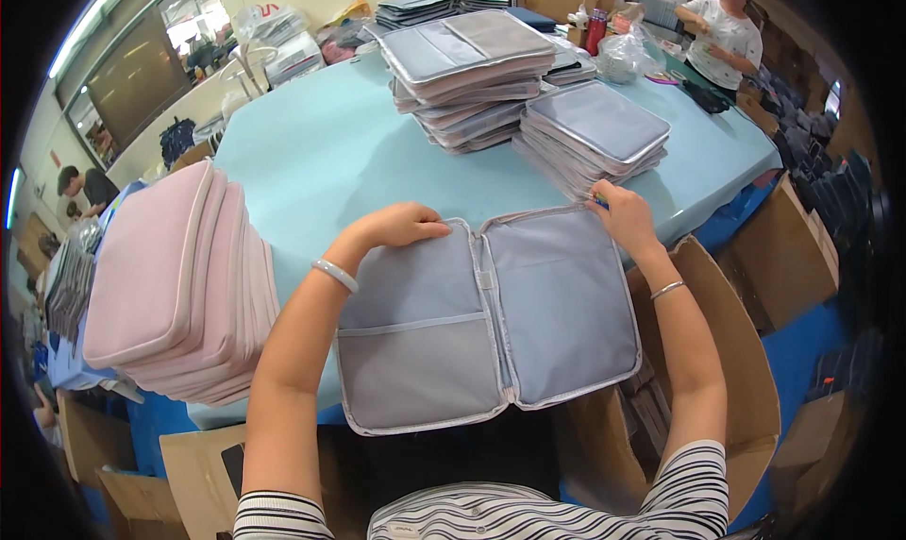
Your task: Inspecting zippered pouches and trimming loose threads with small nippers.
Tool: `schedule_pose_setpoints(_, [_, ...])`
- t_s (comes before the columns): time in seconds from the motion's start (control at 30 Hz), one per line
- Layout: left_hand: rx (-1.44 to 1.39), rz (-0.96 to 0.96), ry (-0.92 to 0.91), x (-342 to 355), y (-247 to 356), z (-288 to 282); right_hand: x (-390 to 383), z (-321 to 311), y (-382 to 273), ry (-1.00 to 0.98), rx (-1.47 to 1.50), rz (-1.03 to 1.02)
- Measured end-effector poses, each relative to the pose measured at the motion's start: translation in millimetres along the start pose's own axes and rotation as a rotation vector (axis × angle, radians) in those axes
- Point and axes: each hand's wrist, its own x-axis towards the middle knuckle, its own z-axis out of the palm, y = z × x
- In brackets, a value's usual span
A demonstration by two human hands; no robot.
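Observation:
An open grey-blue zippered pouch, with pockets on its left half, spans the front of the light blue table, its lower edge reaching past the table edge. My left hand is closed on the top edge of its left half. My right hand grips its top right corner, with a small coloured bit between the fingers that I cannot make out. A pile of pink pouches is to my left. Two piles of grey pouches, one tall and one lower, stand beyond my hands.
Open cardboard boxes stand at the right and lower left. A bottle, plastic bags and folders lie along the far table. One person stands at far right, another at left.

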Motion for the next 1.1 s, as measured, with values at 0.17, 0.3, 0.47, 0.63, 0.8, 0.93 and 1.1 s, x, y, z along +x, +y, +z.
schedule_pose_setpoints(0.17, [-0.210,-0.032,-0.055,4,5,-4,24,9,-55,-0.198,0.687,0.177])
schedule_pose_setpoints(0.3, [-0.249,0.012,0.017,4,8,-4,40,33,-107,-0.334,0.944,0.093])
schedule_pose_setpoints(0.47, [-0.288,0.137,0.093,-1,18,-5,59,28,-123,-0.870,0.950,0.286])
schedule_pose_setpoints(0.63, [-0.185,-0.021,0.145,-16,27,-14,61,29,-127,-0.868,1.000,0.302])
schedule_pose_setpoints(0.8, [-0.325,0.043,0.115,-10,7,-16,51,31,-129,-0.549,0.724,0.142])
schedule_pose_setpoints(0.93, [-0.246,0.096,0.271,-20,9,-11,44,32,-146,-0.336,0.545,0.039])
schedule_pose_setpoints(1.1, [-0.153,0.097,0.396,-22,19,-5,28,35,-151,-0.101,0.499,0.011])
